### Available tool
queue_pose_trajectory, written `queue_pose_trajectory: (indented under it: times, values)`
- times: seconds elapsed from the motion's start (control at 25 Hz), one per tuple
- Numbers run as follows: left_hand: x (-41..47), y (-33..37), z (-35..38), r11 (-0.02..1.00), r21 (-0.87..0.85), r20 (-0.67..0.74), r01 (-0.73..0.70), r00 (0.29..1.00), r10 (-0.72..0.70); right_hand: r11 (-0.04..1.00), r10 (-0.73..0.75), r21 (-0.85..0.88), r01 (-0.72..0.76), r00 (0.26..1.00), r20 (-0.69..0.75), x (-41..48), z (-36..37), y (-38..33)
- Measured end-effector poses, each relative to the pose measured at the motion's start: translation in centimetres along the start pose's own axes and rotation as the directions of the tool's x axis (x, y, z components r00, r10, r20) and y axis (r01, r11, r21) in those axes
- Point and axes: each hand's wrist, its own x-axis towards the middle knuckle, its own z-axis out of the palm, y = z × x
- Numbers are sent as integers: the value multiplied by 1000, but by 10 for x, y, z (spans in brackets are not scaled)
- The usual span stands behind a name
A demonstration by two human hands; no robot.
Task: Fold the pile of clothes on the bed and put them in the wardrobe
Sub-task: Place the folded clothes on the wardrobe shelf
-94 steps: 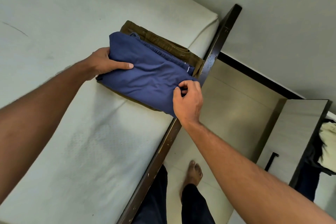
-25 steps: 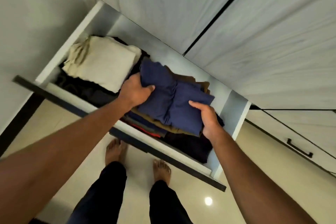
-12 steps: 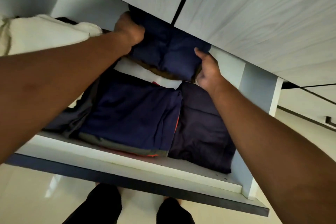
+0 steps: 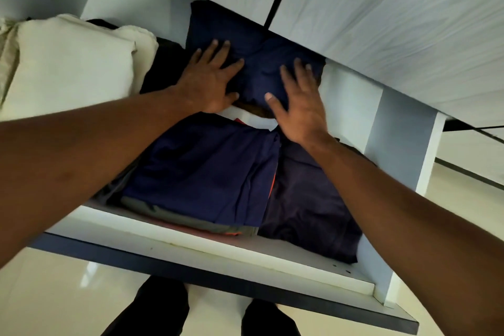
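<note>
The folded navy garment [image 4: 261, 63] lies at the back of the pulled-out wardrobe drawer [image 4: 207, 251], with a strip of the brown garment [image 4: 256, 109] showing under its front edge. My left hand [image 4: 210, 82] lies flat on its left part, fingers spread and straight. My right hand [image 4: 297, 106] is open with fingers straight, over the garment's right front part; whether it touches the cloth is unclear. Neither hand grips anything.
In the drawer's front lie a folded blue garment [image 4: 207, 172] and a dark navy one [image 4: 313, 199]. A cream folded cloth [image 4: 71, 65] fills the left side. White wardrobe doors [image 4: 381, 22] overhang the drawer's back. My legs and the tiled floor [image 4: 54, 294] are below.
Both hands have let go of the navy and brown stack, which now rests at the drawer's back. The fingers went from gripping its edges to lying straight on top.
</note>
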Motion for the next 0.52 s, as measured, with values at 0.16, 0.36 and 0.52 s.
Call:
queue_pose_trajectory:
  times: [0.16, 0.36, 0.52]
  values:
    - [6, -4, 18, 995, 99, 120, 16, 992, -28, 992, 93, -103, -74, 977, 193, 9, 32, -7]
    - [-34, 15, -12, 829, -560, -83, 14, 994, -73, 857, 239, 392, -335, 932, 273, -6, -25, -32]
    - [-155, 30, -34, 825, -557, -297, -95, 951, -90, 611, 392, 739, -285, 919, 30, -95, -75, -87]
